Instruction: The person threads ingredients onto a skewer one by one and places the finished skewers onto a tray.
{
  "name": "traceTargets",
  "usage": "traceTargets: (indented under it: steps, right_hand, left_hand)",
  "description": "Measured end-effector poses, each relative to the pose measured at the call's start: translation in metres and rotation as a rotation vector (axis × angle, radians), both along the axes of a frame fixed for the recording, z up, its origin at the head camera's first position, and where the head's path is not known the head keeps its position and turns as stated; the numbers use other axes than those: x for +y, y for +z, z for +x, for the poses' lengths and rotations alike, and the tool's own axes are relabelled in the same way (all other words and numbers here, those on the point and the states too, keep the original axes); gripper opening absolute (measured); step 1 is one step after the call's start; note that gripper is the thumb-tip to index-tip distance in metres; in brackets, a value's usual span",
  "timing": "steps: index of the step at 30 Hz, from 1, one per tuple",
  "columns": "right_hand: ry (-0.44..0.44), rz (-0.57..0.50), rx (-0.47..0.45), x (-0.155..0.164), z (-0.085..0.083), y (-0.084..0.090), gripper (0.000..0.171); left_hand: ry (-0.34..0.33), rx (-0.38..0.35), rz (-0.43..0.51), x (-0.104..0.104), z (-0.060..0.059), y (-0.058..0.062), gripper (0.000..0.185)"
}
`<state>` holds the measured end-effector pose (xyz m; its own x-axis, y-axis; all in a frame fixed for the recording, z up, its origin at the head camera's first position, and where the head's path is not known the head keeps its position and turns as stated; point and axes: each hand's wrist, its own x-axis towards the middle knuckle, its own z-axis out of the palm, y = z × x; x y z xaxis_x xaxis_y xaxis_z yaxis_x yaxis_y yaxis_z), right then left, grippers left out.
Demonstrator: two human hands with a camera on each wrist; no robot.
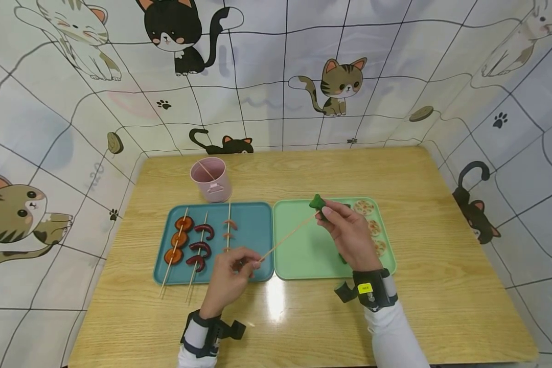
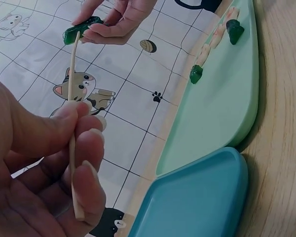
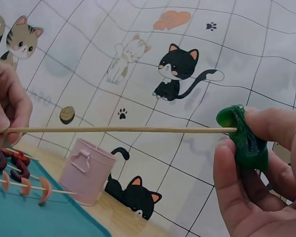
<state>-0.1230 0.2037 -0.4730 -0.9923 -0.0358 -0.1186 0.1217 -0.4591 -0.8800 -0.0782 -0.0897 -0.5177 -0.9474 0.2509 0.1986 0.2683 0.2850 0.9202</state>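
My left hand [image 1: 230,276] pinches a thin wooden skewer [image 1: 287,236] near its lower end, between thumb and fingers. The skewer slants up to the right. With thumb and fingertips, my right hand [image 1: 353,234] holds a glossy dark green vegetable piece [image 3: 249,143] above the light green tray [image 1: 299,273]. The skewer's far end meets the green piece in the right wrist view; how deep it goes is hidden. More green pieces [image 2: 234,31] lie on that tray, partly behind my right hand in the head view, beside pale round slices [image 1: 364,207] with reddish marks.
On the left, a blue tray [image 1: 253,214] carries loaded skewers: orange-brown round slices [image 1: 179,239], dark red curved pieces [image 1: 200,249] and pinkish curved pieces [image 1: 230,224]. Behind it stands a pink bucket [image 1: 216,186] with a stick inside. A cat-print curtain [image 1: 262,61] surrounds the wooden table [image 1: 441,306].
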Motion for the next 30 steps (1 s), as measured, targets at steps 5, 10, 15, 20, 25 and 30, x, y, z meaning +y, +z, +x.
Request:
traceTargets:
  steps: [5, 10, 15, 20, 25, 30]
  right_hand:
    - [-0.006, 0.061, 0.055, -0.0027, 0.0024, -0.0022, 0.019]
    - [-0.01, 0.123, 0.109, -0.0032, 0.0047, -0.0028, 0.021]
    - [-0.005, 0.137, 0.152, -0.0061, 0.0074, -0.0028, 0.024]
    - [-0.021, 0.215, 0.185, -0.0099, 0.0089, -0.001, 0.026]
    - [-0.028, 0.324, 0.211, -0.0099, 0.008, 0.0012, 0.028]
    - [0.0, 0.345, 0.218, -0.0095, 0.0086, 0.0022, 0.025]
  left_hand:
    - [0.003, -0.038, 0.024, 0.0, 0.0012, 0.001, 0.012]
    - [0.021, -0.007, 0.012, -0.0021, 0.0, -0.0003, 0.016]
    - [0.039, 0.045, -0.007, -0.0018, 0.0003, -0.0025, 0.025]
    - [0.036, 0.048, 0.002, -0.001, 0.0007, -0.0033, 0.026]
    - [-0.007, -0.042, 0.013, -0.0037, 0.0003, -0.0022, 0.018]
    - [-0.006, -0.073, -0.006, -0.0058, -0.0012, -0.0012, 0.031]
